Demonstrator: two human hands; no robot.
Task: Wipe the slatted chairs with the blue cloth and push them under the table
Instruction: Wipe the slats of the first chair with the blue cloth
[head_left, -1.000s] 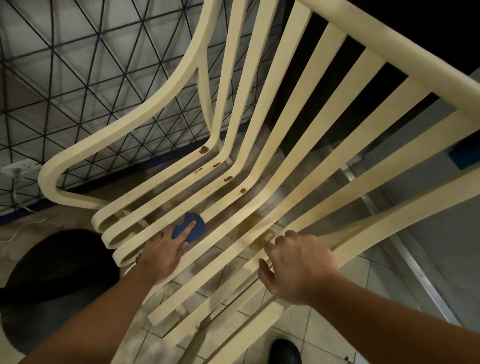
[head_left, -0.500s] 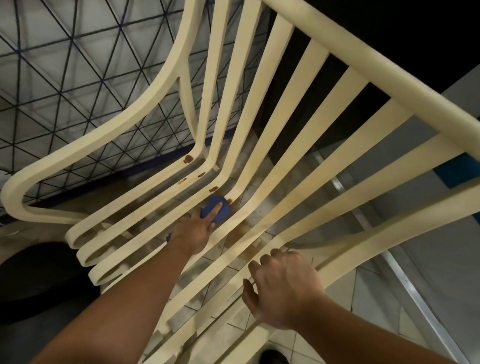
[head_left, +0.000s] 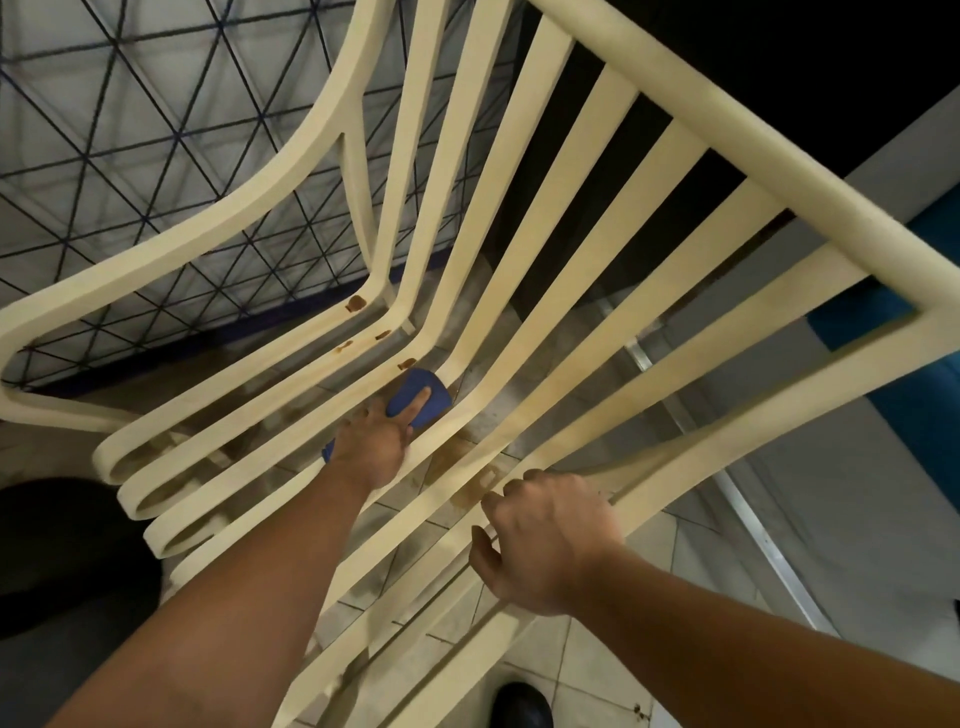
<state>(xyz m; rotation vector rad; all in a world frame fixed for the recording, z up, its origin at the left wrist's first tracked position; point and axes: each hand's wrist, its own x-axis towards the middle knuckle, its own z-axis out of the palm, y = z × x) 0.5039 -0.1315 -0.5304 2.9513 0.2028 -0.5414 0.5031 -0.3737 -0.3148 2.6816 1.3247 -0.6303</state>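
A cream slatted plastic chair (head_left: 566, 218) fills the view, its slats running from lower left up to the top rail. My left hand (head_left: 376, 441) holds the blue cloth (head_left: 421, 397) against a slat near the bend between seat and back, index finger stretched over the cloth. Brown stains (head_left: 356, 303) mark the slats just beyond it. My right hand (head_left: 545, 535) grips a seat slat on the chair's right side, fingers curled over its edge.
A wall (head_left: 130, 130) with dark triangular lines stands behind the left armrest. Tiled floor (head_left: 587, 670) shows between the slats. A dark round shape (head_left: 57, 551) lies at the lower left, and a dark shoe (head_left: 522, 706) at the bottom. A metal strip (head_left: 748, 514) runs at right.
My left hand slid the blue cloth up along the slat, from the seat's front part to the bend near the backrest. My right hand kept its hold on the seat slat.
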